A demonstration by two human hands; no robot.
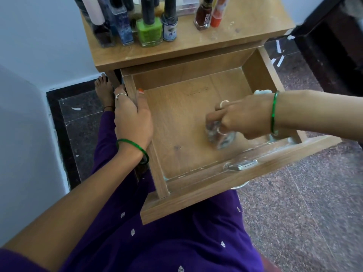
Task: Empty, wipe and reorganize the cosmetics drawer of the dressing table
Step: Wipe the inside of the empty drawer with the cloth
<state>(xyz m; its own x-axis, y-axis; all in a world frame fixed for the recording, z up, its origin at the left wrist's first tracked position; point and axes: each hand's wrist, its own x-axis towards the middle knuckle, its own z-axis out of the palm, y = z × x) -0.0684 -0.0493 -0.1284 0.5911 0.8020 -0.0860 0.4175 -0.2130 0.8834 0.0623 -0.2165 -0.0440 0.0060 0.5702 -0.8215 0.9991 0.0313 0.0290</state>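
Note:
The wooden drawer [176,114] stands pulled out over my lap, and its bottom is bare. My left hand [131,118] grips the drawer's left wall, with the thumb inside and the fingers outside. My right hand [241,118] is inside the drawer near the front right and holds a crumpled pale cloth [220,138], blurred, against the drawer's bottom. Whitish dust lies along the front inner edge [196,173]. Nail polish and cosmetic bottles [149,30] stand on the table top [245,30].
A green nail polish bottle, a blue one and a brown one [202,18] crowd the back of the table top. A metal latch [241,165] sits on the drawer's front rim. A wall is at the left, and speckled floor [304,203] is at the right.

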